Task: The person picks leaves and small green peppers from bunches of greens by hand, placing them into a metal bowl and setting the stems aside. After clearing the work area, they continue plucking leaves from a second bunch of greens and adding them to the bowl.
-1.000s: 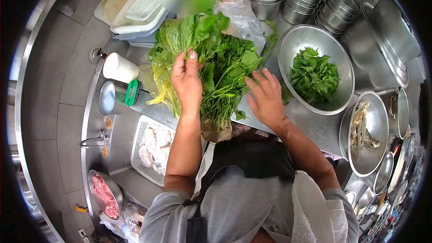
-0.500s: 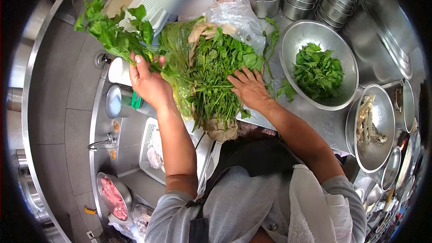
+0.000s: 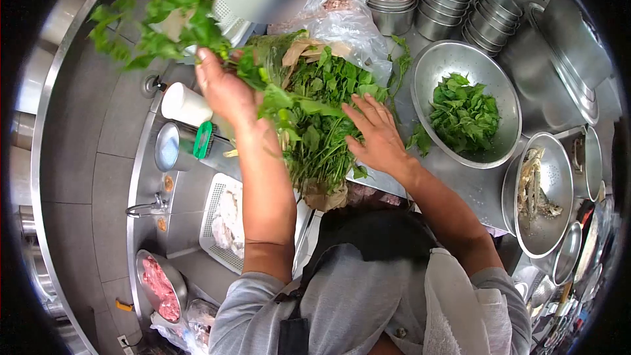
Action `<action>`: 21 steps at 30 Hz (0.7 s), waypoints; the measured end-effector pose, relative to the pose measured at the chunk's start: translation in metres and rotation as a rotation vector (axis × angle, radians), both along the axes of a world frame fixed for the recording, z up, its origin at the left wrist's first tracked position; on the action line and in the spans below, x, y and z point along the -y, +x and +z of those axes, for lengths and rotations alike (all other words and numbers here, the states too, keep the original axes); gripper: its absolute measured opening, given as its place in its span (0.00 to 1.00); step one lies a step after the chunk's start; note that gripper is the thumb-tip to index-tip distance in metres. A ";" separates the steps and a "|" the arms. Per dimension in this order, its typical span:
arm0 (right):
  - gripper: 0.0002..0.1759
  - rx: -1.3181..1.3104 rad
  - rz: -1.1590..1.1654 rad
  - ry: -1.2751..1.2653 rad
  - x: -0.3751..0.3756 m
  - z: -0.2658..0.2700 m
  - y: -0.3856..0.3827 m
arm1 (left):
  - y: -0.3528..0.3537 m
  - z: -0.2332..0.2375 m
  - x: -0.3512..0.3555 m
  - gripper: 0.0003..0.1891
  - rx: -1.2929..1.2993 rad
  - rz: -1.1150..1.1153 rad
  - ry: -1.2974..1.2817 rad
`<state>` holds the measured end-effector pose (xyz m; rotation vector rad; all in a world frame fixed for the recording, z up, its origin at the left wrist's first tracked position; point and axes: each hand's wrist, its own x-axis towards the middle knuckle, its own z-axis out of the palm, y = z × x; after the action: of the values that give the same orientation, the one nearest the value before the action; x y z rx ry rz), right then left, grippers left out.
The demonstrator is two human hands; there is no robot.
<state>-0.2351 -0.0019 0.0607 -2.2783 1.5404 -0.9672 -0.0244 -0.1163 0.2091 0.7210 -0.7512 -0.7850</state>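
Observation:
A bunch of leafy green stems (image 3: 177, 23) is gripped in my left hand (image 3: 230, 92), its leaves reaching up and left, some blurred. The heap of greens (image 3: 319, 125) lies on brown paper and a plastic bag between my arms. My right hand (image 3: 378, 133) rests at the heap's right edge, fingers spread, holding nothing. Picked leaves (image 3: 465, 113) sit in the large steel bowl (image 3: 424, 92) right of my right hand.
Stacked steel pots (image 3: 444, 0) and a clear plastic bag (image 3: 348, 23) stand behind. A colander (image 3: 559, 177) with fish bones is at the right. On the left are a white container (image 3: 186, 105), a faucet (image 3: 154, 205), a white basket (image 3: 213, 223) and a meat bowl (image 3: 174, 276).
My left hand has moved up with the bunch, whose leaves have swung up and left. My right hand has shifted slightly right and lifted its fingers somewhat from the heap.

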 end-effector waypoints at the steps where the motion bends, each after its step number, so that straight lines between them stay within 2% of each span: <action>1: 0.37 0.107 -0.002 -0.002 -0.004 0.015 0.000 | -0.015 -0.004 -0.003 0.16 -0.032 -0.015 0.052; 2: 0.37 0.213 -0.010 -0.004 -0.008 0.030 0.001 | -0.031 -0.008 -0.006 0.16 -0.063 -0.035 0.106; 3: 0.31 0.313 -0.085 -0.129 -0.011 0.046 0.008 | -0.041 -0.021 -0.005 0.17 -0.046 -0.112 0.149; 6: 0.20 0.457 -0.003 -0.029 0.000 0.034 -0.006 | -0.089 -0.038 -0.031 0.18 -0.063 -0.306 0.262; 7: 0.12 0.559 -0.028 -0.008 -0.002 0.034 -0.008 | -0.102 -0.044 -0.043 0.19 -0.064 -0.356 0.306; 9: 0.11 0.524 -0.024 -0.118 -0.009 0.029 -0.016 | -0.110 -0.056 -0.068 0.23 -0.010 -0.534 0.391; 10: 0.11 0.506 -0.016 -0.168 -0.013 0.020 -0.020 | -0.121 -0.059 -0.081 0.22 -0.052 -0.520 0.384; 11: 0.13 0.367 -0.016 -0.139 -0.015 -0.002 -0.027 | -0.124 -0.069 -0.083 0.22 -0.037 -0.512 0.414; 14: 0.13 0.520 0.059 0.072 -0.042 0.029 -0.054 | -0.119 -0.084 -0.087 0.22 -0.020 -0.602 0.478; 15: 0.11 0.473 -0.062 0.148 -0.052 0.036 -0.061 | -0.116 -0.085 -0.088 0.22 -0.021 -0.647 0.495; 18: 0.09 0.645 -0.188 0.105 -0.056 0.033 -0.100 | -0.111 -0.091 -0.085 0.21 0.021 -0.701 0.484; 21: 0.11 0.527 -0.311 -0.012 -0.055 0.099 -0.120 | -0.114 -0.088 -0.088 0.20 0.048 -0.711 0.429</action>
<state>-0.3549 0.0535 0.1602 -1.6181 1.6541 -1.5077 -0.1382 -0.0278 0.1210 0.8628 -0.9058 -1.6123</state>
